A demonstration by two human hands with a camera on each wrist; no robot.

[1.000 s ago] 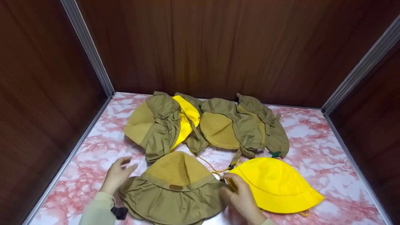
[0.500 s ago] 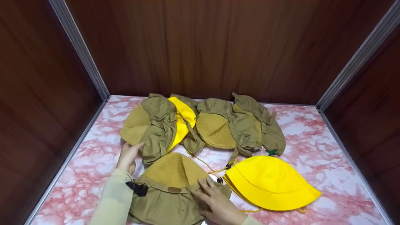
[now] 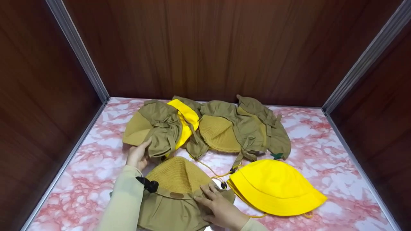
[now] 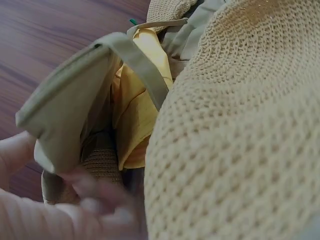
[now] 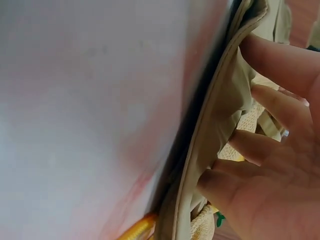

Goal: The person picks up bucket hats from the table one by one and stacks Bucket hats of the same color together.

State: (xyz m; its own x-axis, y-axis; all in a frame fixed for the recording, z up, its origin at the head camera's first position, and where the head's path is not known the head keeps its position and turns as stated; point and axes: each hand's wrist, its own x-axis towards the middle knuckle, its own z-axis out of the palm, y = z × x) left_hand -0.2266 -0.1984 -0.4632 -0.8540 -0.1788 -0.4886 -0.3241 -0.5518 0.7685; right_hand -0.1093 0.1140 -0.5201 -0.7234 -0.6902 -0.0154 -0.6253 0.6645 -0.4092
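My left hand pinches the brim edge of a khaki sun hat with a straw-weave crown at the left of the back row. The left wrist view has the thumb and fingers about the folded olive brim. A similar sun hat lies in front, its crown pointing away and a small brown tag on its band. My right hand rests on the right side of that hat's brim with fingers extended; these fingers also touch the cloth brim in the right wrist view.
A yellow bucket hat with a cord lies at the right front. More khaki sun hats and another yellow hat overlap along the back. Dark wood-grain panels enclose the marbled pink tabletop at the back and sides.
My left hand has reached forward to the back left sun hat and taken its brim, whose near edge has lifted slightly. My right hand has moved left onto the front hat's brim.
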